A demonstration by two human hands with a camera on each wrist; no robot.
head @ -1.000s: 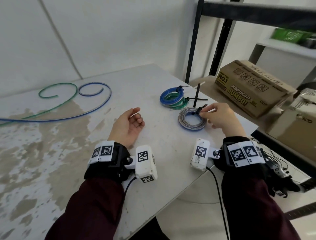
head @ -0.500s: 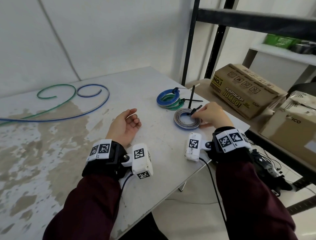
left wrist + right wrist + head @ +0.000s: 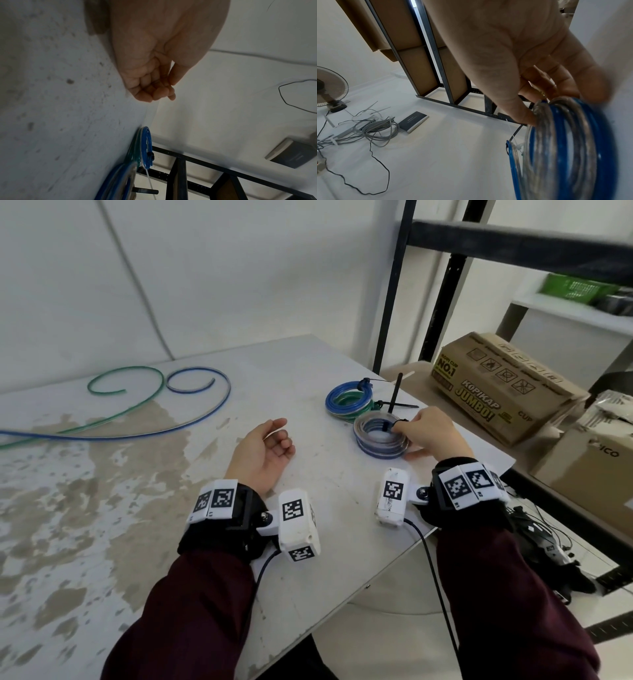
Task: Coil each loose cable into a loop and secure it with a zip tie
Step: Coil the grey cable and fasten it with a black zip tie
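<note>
Stained white tabletop (image 3: pixel 102 508) against a plain wall, metal shelving on the right with a Kopikap Jumbo cardboard box (image 3: pixel 496 392), flaps shut so no idea what's inside. Right hand (image 3: pixel 431 433) has its grip pinching the black zip tie (image 3: pixel 388 426) on the grey-and-blue coil (image 3: pixel 370 445) near the tabletop's right edge. Just beyond it sits a blue-and-green coil (image 3: pixel 346 400), already tied. Left hand (image 3: pixel 260 453) rests palm up, fingers loosely curled, holding nothing. Far left, loose green cable (image 3: pixel 137 405) and blue cable (image 3: pixel 191 422) lie uncoiled.
</note>
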